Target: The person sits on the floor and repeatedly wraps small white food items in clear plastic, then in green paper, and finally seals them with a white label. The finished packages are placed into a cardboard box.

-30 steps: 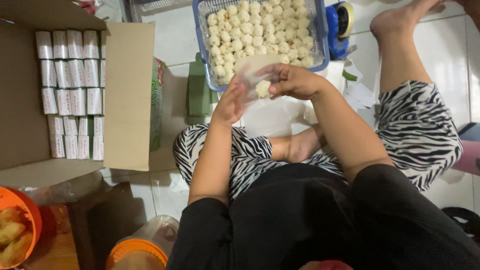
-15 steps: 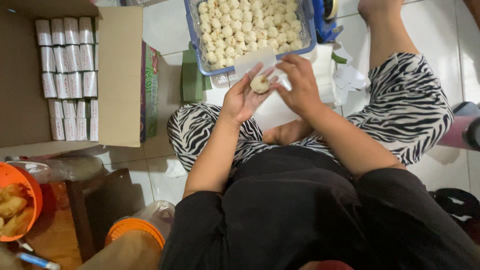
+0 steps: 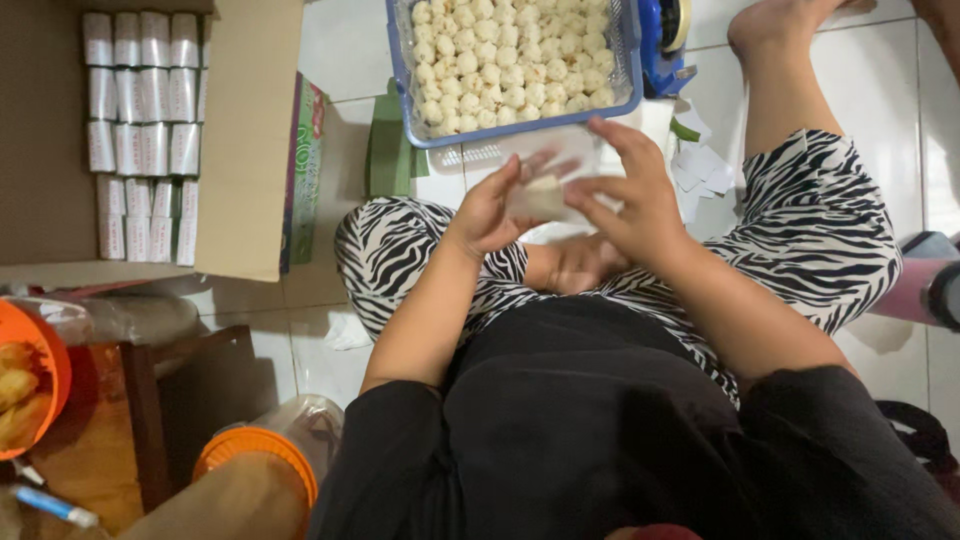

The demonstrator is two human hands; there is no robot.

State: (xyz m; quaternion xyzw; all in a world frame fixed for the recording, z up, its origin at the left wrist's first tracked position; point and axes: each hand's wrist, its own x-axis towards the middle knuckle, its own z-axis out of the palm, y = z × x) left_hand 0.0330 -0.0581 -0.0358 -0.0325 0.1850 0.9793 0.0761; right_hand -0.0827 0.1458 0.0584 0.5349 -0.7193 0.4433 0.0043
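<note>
My left hand (image 3: 492, 207) and my right hand (image 3: 625, 195) meet in front of me, both holding a small clear plastic bag (image 3: 540, 196) with pale food balls inside. The bag sits between my palms, just below a blue-rimmed clear tub (image 3: 615, 108) filled with several round pale balls. I sit on the floor in zebra-print trousers with my legs crossed under my arms.
An open cardboard box (image 3: 250, 150) at the left holds rows of white packets. A blue tape dispenser (image 3: 662, 40) stands right of the tub. Paper scraps (image 3: 700, 165) lie on the white tiles. Orange-lidded jars (image 3: 255, 450) and a wooden stool (image 3: 100, 430) are at lower left.
My hands came down and toward me from the tub's edge, folding the bag between them. The view shifted slightly lower over my lap.
</note>
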